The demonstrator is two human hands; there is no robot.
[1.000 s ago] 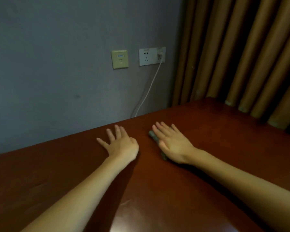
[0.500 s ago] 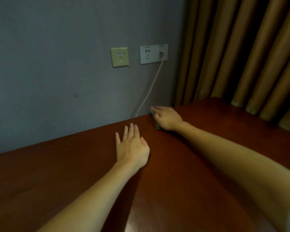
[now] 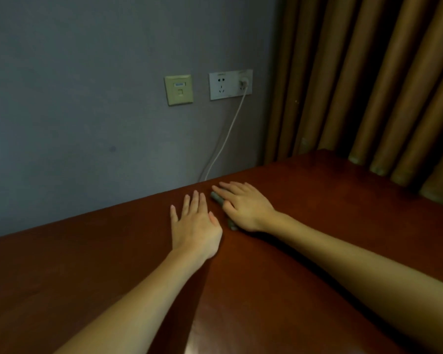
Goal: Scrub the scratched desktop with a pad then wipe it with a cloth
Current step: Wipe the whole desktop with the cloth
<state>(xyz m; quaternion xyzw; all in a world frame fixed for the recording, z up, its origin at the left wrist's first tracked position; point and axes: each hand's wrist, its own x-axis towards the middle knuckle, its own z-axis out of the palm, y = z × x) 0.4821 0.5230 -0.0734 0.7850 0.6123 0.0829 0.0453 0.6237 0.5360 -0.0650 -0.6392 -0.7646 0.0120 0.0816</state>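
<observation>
Presses the grey pad [image 3: 217, 198] onto the red-brown table [image 3: 317, 251] under the flat, straight-fingered right hand [image 3: 248, 208]; rests the left hand [image 3: 195, 228] flat and empty just beside it.

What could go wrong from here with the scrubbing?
1. The right hand presses flat on the thin grey-green scrub pad, not gripping it; the pad could slip out under a hard stroke.
2. The left hand rests flat right beside the pad; a stroke that way may bump it.
3. The pad lies near the back edge of the reddish-brown wooden desktop, where a white cable hangs from the wall socket; an overshoot might snag it.
</observation>
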